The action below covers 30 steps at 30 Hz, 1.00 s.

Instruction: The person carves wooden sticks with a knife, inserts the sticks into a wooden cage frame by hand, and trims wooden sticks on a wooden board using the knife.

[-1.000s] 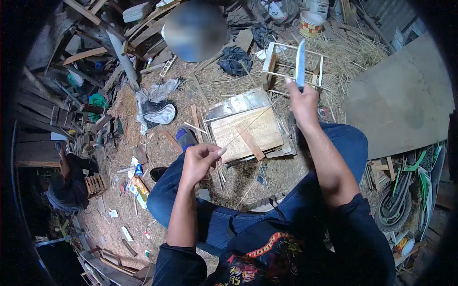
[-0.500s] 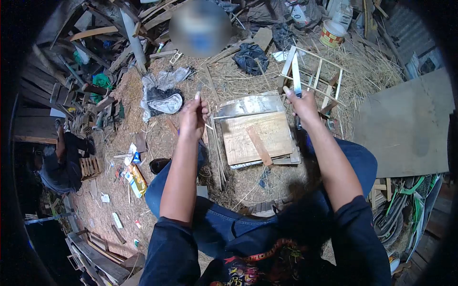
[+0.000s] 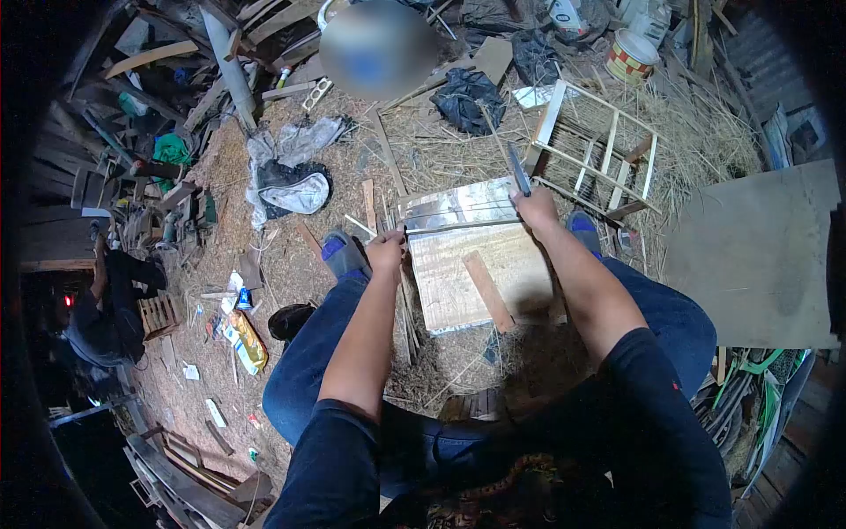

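My left hand (image 3: 386, 251) is closed on the left end of a thin strip (image 3: 458, 227), likely wood or bamboo. The strip runs nearly level across to my right hand (image 3: 537, 212). That hand is wrapped round a knife (image 3: 518, 169), its blade pointing up and away from me; whether its fingers also pinch the strip I cannot tell. Beneath the strip lies a flat wooden board (image 3: 441, 273), with a narrow piece of wood (image 3: 487, 291) resting slantwise on it. Behind it is a whitish, stained panel (image 3: 467, 196).
A slatted wooden frame (image 3: 608, 150) stands beyond my right hand. Black plastic bags (image 3: 467, 101) and a bucket (image 3: 631, 55) are farther back. A large flat sheet (image 3: 749, 256) lies right. Another person (image 3: 106, 309) sits at far left. Scrap wood is piled back left.
My left hand has come down and my right hand has shifted down and left, nearer each other over the board. The thin strip now spans between them, and the knife blade has tilted leftward.
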{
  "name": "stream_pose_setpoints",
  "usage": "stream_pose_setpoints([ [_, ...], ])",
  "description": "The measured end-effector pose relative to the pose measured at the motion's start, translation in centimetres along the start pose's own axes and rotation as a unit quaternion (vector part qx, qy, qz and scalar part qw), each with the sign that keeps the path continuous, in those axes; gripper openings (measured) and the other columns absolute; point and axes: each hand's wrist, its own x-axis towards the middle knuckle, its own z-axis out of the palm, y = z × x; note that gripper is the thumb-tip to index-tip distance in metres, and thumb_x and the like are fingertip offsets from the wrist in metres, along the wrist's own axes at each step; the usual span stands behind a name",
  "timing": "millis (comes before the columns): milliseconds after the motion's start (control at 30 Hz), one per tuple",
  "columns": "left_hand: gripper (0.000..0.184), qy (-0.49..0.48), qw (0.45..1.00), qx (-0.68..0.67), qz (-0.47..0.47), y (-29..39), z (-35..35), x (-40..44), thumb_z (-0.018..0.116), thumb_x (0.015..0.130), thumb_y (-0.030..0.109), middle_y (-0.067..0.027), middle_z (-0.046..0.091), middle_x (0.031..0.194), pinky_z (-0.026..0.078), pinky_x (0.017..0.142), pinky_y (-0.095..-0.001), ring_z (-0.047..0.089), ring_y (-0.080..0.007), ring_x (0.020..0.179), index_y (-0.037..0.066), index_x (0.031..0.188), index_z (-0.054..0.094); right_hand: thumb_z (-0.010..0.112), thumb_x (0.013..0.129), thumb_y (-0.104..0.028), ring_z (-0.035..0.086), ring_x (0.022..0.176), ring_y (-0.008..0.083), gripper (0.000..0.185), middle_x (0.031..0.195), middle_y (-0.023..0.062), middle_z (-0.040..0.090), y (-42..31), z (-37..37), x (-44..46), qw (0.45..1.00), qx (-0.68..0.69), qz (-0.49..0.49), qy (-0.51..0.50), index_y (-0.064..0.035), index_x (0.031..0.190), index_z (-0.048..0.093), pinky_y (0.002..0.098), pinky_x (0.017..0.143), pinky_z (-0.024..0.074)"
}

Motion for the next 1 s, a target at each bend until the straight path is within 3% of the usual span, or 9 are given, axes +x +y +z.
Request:
stream_pose_setpoints([
  [133, 0.017, 0.020, 1.000, -0.012, 0.011, 1.4, -0.1, -1.7, 0.077, 0.095, 0.015, -0.0046, 0.073, 0.087, 0.045, 0.058, -0.0264, 0.060, -0.0107, 0.067, -0.002, 0.100, 0.075, 0.075, 0.090, -0.042, 0.073, 0.084, 0.0394, 0.041, 0.087, 0.0211, 0.075, -2.0, -1.0, -0.6, 0.997, -0.072, -0.013, -0.009, -0.0014, 0.092, 0.075, 0.0510, 0.079, 0.0533],
  [200, 0.019, -0.010, 0.998, -0.068, 0.012, 2.6, -0.5, -3.1, 0.078, 0.095, 0.016, -0.0040, 0.072, 0.086, 0.048, 0.062, -0.0266, 0.061, -0.0099, 0.070, -0.002, 0.101, 0.076, 0.075, 0.089, -0.046, 0.072, 0.102, 0.0411, 0.047, 0.104, 0.0248, 0.075, -2.2, -1.7, -0.5, 0.990, -0.118, -0.027, -0.070, -0.0020, 0.105, 0.076, 0.0503, 0.090, 0.0542],
  [367, 0.021, -0.005, 0.992, -0.059, 0.110, 4.6, -3.1, -5.1, 0.078, 0.095, 0.016, -0.0025, 0.072, 0.087, 0.051, 0.068, -0.0253, 0.062, -0.0097, 0.072, -0.002, 0.105, 0.076, 0.075, 0.088, -0.047, 0.072, 0.103, 0.0404, 0.048, 0.107, 0.0245, 0.074, -1.6, -1.5, 0.0, 0.980, -0.171, -0.067, -0.075, -0.0029, 0.105, 0.076, 0.0498, 0.090, 0.0552],
  [433, 0.022, -0.022, 0.980, -0.051, 0.190, 5.8, -4.1, -6.1, 0.078, 0.095, 0.015, -0.0026, 0.073, 0.089, 0.052, 0.072, -0.0246, 0.064, -0.0100, 0.076, -0.003, 0.107, 0.076, 0.076, 0.088, -0.048, 0.072, 0.103, 0.0398, 0.048, 0.108, 0.0242, 0.075, -1.3, -1.5, 0.4, 0.979, -0.171, -0.072, -0.089, -0.0032, 0.105, 0.076, 0.0496, 0.089, 0.0554],
  [767, 0.022, -0.030, 0.947, -0.037, 0.317, 11.5, -8.0, -12.4, 0.074, 0.097, 0.008, -0.0095, 0.075, 0.102, 0.055, 0.084, -0.0284, 0.070, -0.0153, 0.089, -0.005, 0.114, 0.073, 0.078, 0.086, -0.048, 0.072, 0.104, 0.0379, 0.048, 0.111, 0.0204, 0.075, -1.6, -1.6, 0.2, 0.966, -0.214, -0.089, -0.115, -0.0054, 0.107, 0.077, 0.0486, 0.091, 0.0549],
  [800, 0.020, -0.031, 0.943, -0.034, 0.328, 12.5, -8.1, -13.6, 0.073, 0.097, 0.006, -0.0095, 0.074, 0.103, 0.055, 0.085, -0.0285, 0.070, -0.0154, 0.090, -0.005, 0.114, 0.073, 0.076, 0.088, -0.048, 0.072, 0.100, 0.0394, 0.047, 0.104, 0.0228, 0.075, -1.1, -1.3, 0.4, 0.966, -0.209, -0.107, -0.109, -0.0045, 0.105, 0.076, 0.0502, 0.089, 0.0541],
  [967, 0.019, -0.035, 0.907, 0.023, 0.418, 14.1, -9.6, -15.9, 0.070, 0.098, 0.000, -0.0110, 0.069, 0.111, 0.057, 0.089, -0.0296, 0.070, -0.0172, 0.098, -0.006, 0.115, 0.072, 0.075, 0.087, -0.046, 0.072, 0.102, 0.0383, 0.044, 0.106, 0.0191, 0.075, -1.1, -1.8, -0.4, 0.967, -0.201, -0.123, -0.100, -0.0070, 0.107, 0.077, 0.0493, 0.089, 0.0549],
  [1000, 0.018, -0.047, 0.915, -0.003, 0.401, 15.2, -9.3, -17.7, 0.069, 0.097, -0.002, -0.0111, 0.069, 0.110, 0.058, 0.089, -0.0297, 0.069, -0.0162, 0.098, -0.006, 0.115, 0.072, 0.075, 0.087, -0.045, 0.072, 0.101, 0.0386, 0.044, 0.106, 0.0191, 0.075, -1.2, -2.0, -0.7, 0.971, -0.179, -0.125, -0.100, -0.0067, 0.108, 0.076, 0.0496, 0.089, 0.0547],
])
